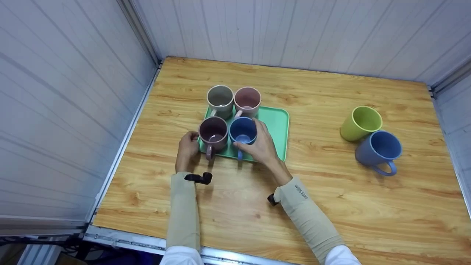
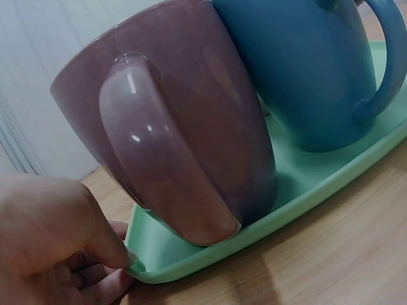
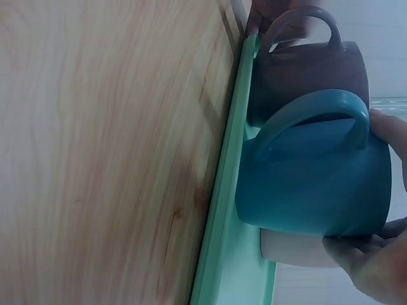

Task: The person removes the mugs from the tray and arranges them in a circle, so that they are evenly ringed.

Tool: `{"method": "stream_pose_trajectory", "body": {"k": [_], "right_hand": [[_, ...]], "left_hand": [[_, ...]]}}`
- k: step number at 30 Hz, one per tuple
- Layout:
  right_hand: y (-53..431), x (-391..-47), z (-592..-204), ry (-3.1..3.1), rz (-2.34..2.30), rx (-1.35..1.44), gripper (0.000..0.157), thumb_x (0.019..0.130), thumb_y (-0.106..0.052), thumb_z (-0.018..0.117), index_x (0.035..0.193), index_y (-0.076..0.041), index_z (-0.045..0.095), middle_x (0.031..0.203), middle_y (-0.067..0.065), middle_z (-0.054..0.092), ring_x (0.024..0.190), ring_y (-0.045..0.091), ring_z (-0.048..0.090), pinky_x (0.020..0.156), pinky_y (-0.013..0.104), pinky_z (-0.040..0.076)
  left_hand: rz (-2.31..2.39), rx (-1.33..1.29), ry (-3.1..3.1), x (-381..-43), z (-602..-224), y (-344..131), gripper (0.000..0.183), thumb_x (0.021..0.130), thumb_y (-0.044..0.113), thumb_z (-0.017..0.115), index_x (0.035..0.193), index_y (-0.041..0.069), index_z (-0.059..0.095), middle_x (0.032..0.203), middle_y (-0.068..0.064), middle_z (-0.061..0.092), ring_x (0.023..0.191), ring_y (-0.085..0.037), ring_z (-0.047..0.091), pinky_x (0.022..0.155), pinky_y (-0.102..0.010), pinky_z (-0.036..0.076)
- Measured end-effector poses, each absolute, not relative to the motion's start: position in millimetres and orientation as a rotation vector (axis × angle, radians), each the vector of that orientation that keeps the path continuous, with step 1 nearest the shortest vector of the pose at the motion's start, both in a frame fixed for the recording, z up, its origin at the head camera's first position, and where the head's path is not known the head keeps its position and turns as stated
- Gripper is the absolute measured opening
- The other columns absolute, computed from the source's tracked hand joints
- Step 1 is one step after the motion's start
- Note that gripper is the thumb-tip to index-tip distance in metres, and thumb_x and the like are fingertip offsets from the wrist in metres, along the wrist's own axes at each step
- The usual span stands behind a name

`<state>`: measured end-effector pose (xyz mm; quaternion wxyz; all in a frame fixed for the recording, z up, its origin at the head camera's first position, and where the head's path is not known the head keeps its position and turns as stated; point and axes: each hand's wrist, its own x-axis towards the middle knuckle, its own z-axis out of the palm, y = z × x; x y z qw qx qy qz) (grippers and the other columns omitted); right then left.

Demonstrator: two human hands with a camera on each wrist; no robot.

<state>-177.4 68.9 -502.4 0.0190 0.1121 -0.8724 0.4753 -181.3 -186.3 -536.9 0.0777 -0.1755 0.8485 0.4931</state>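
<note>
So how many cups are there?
6. On the tray: a grey cup, a pink cup, a purple cup and a blue cup the right hand holds. On the table, right of the tray: a yellow-green cup and another blue cup.

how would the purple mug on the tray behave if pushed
The purple mug is probably stiff and breakable, its thick handle suggesting ceramic. It may feel slippery, given its glossy highlights. Standing upright on the tray, it seems more apt to slide than roll.
</note>
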Motion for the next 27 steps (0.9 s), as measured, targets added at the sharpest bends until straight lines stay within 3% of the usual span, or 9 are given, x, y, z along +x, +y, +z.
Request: {"method": "stream_pose_trajectory", "body": {"k": [9, 27], "right_hand": [[80, -168, -498, -2.652, 1.431, 0.353, 0.101, 0.063, -0.048, 0.085, 0.141, -0.002, 0.041, 0.139, 0.012, 0.047, 0.124, 0.023, 0.048, 0.105, 0.041, 0.041], [136, -160, -469, -2.711, 1.379, 0.336, 0.099, 0.067, -0.057, 0.079, 0.141, -0.004, 0.042, 0.142, 0.013, 0.046, 0.127, 0.026, 0.046, 0.107, 0.047, 0.039]], "left_hand": [[1.464, -0.514, 2.559, -181, -538, -185, 0.036, 0.091, 0.0, 0.037, 0.121, -0.003, 0.056, 0.116, -0.019, 0.059, 0.107, -0.027, 0.052, 0.097, -0.038, 0.041], [1.51, -0.573, 2.485, -181, -537, -186, 0.037, 0.092, 0.001, 0.035, 0.123, 0.0, 0.055, 0.118, -0.015, 0.057, 0.106, -0.025, 0.051, 0.094, -0.035, 0.041]]}}
